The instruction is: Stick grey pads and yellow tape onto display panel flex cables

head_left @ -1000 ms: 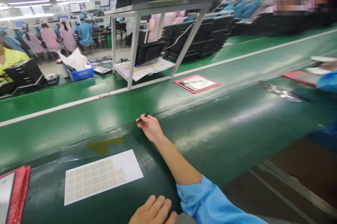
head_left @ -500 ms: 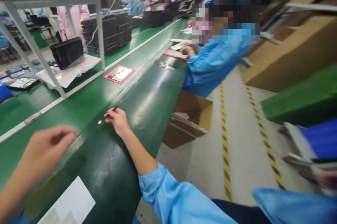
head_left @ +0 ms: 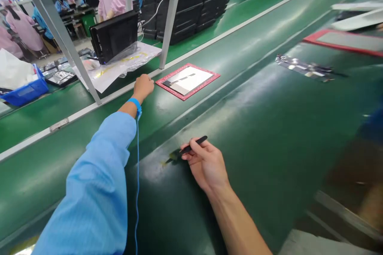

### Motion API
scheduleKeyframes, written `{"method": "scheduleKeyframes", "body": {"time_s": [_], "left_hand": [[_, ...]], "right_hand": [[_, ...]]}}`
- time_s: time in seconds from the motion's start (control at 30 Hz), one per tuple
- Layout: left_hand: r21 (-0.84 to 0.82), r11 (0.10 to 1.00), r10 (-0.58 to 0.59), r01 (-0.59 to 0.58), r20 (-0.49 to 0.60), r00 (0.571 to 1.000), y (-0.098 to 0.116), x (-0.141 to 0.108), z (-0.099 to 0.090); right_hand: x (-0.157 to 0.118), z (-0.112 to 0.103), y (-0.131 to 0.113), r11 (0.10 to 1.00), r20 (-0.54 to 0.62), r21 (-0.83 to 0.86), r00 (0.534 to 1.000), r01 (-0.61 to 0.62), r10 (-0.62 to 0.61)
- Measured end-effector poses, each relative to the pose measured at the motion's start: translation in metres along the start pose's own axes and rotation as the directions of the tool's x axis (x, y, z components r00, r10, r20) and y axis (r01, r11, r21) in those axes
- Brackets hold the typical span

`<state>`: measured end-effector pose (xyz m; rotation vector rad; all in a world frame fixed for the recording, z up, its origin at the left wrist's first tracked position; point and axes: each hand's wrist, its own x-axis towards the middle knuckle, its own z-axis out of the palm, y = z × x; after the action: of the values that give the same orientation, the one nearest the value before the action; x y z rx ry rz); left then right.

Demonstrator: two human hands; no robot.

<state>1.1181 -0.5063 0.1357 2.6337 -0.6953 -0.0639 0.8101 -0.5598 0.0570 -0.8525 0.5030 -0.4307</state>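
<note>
My left hand [head_left: 144, 86], with a blue wrist strap [head_left: 136, 105] and cord, is stretched out to the near left corner of a red-framed panel [head_left: 188, 80]. Its fingers are curled together, and whether they touch the frame or hold anything is hidden. The panel lies flat on the green bench and carries a white sheet-like part with a dark strip. My right hand [head_left: 206, 163] is closed on black tweezers [head_left: 194, 145] over the dark green mat [head_left: 254, 159], their tips pointing down to the left.
A metal rack [head_left: 172, 15] stands behind, with a black monitor [head_left: 115, 35] on its shelf. Beyond are stacked black trays [head_left: 191, 3], a blue bin [head_left: 25, 89] and people in pink. Small metallic parts [head_left: 303, 67] and another red frame [head_left: 326, 39] lie right.
The view has turned left and moved closer to the red-framed panel. My left hand has reached forward to the panel's corner. My right hand still holds the black tool, now seen more clearly.
</note>
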Motion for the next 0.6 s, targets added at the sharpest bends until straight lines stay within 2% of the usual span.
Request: {"method": "scheduleKeyframes", "body": {"time_s": [0.13,0.3,0.43,0.6], "left_hand": [[-0.022,1.0,0.0,0.001,0.024,1.0,0.007,0.052,0.041],[-0.007,1.0,-0.016,0.016,0.062,0.998,0.025,0.082,0.072],[0.027,0.998,-0.053,0.05,0.133,0.99,0.036,0.098,0.076],[0.062,0.991,-0.13,0.119,0.237,0.963,0.037,0.103,0.063]], "right_hand": [[-0.008,0.004,0.005,0.999,-0.021,-0.029,0.999,0.028,-0.028],[-0.014,0.009,0.004,0.999,-0.018,-0.043,0.999,0.032,-0.033],[-0.014,0.008,0.002,1.0,-0.045,-0.007,0.999,0.012,-0.013],[-0.01,0.006,0.004,0.998,-0.057,0.053,0.998,0.022,-0.019]]}}
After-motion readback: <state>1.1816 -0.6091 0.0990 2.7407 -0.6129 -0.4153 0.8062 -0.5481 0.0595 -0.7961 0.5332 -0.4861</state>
